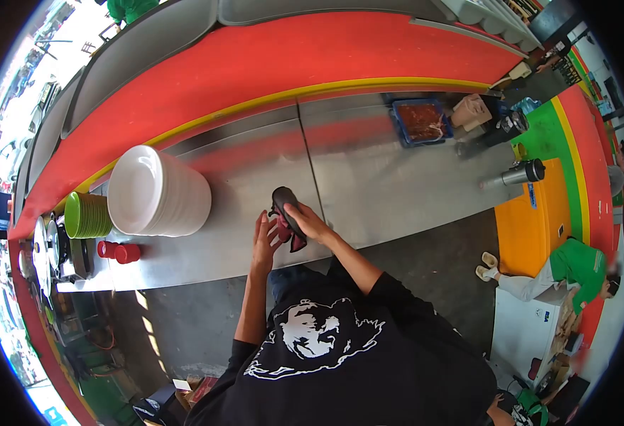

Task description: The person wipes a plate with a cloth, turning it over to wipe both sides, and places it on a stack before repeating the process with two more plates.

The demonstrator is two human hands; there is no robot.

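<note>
My right hand [306,218] grips a small dark, rounded object [285,202] with a dark red flap or cloth [288,234] hanging from it, held just above the steel counter [376,177]. My left hand [264,241] is at the object's left side, fingers spread and touching the red part. What the object is I cannot tell. Both my forearms, in black sleeves, reach up from my body at the bottom of the view.
A tall stack of white plates [157,192] stands left of my hands, with green plates [88,215] and two red cups [118,251] beyond. A blue tray of red food [420,121] and a steel flask [518,174] lie right. A person in green [571,266] sits at right.
</note>
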